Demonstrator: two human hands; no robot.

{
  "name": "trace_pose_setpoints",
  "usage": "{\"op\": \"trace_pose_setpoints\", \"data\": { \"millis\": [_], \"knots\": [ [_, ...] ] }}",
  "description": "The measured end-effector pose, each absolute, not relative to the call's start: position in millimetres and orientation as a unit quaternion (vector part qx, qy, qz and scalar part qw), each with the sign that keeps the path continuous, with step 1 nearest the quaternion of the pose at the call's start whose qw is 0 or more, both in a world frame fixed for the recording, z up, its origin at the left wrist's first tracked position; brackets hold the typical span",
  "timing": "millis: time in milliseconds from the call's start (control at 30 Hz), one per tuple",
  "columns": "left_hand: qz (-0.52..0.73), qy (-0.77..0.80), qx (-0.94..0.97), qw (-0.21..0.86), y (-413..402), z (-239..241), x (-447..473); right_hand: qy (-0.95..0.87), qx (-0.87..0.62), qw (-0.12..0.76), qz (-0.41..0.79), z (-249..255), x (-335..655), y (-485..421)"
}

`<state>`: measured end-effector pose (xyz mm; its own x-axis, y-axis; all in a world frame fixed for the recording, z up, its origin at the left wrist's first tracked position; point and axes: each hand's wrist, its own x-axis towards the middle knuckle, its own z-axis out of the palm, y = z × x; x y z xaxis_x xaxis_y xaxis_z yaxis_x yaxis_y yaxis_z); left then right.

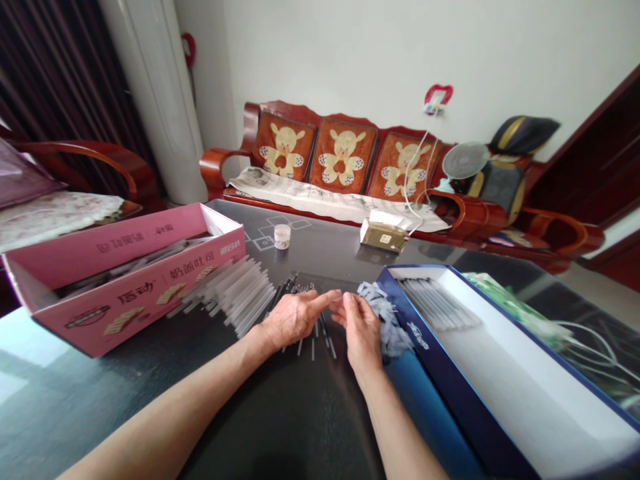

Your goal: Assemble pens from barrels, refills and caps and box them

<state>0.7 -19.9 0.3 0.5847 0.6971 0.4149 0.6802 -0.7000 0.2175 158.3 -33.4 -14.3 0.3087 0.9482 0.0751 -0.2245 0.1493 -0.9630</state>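
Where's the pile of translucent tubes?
In the head view, the tube pile lies left of centre on the table, between the pink box and the left hand.

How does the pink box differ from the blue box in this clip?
Colour: the pink box carries lettering and food pictures on its side; the blue box is dark blue outside, white inside.
Place: the pink box stands beyond the left hand, the blue box beside the right hand.
Contents: the blue box shows a neat row; the pink box's contents lie partly hidden.
Both are open-topped.
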Motion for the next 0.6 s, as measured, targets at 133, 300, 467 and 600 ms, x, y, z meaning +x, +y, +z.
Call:
{"op": "trace_pose_setpoints", "data": {
  "millis": [133, 300, 467, 600],
  "knots": [
    [0.261, 0.414, 0.872, -0.006, -18, -1, -2, -0.415, -0.557, 0.656, 0.296, -8, 185, -31],
    [0.257, 0.429, 0.866, -0.025, -15, -4, -6, -0.530, -0.639, 0.548, 0.101, -3, 223, -24],
    [0.267, 0.431, 0.862, -0.021, -13, -9, -8, -0.703, -0.650, 0.289, -0.016, 2, 222, -11],
    [0.278, 0.428, 0.860, -0.012, -12, -11, -8, -0.709, -0.685, 0.165, -0.029, 8, 209, 3]
  ]
}}
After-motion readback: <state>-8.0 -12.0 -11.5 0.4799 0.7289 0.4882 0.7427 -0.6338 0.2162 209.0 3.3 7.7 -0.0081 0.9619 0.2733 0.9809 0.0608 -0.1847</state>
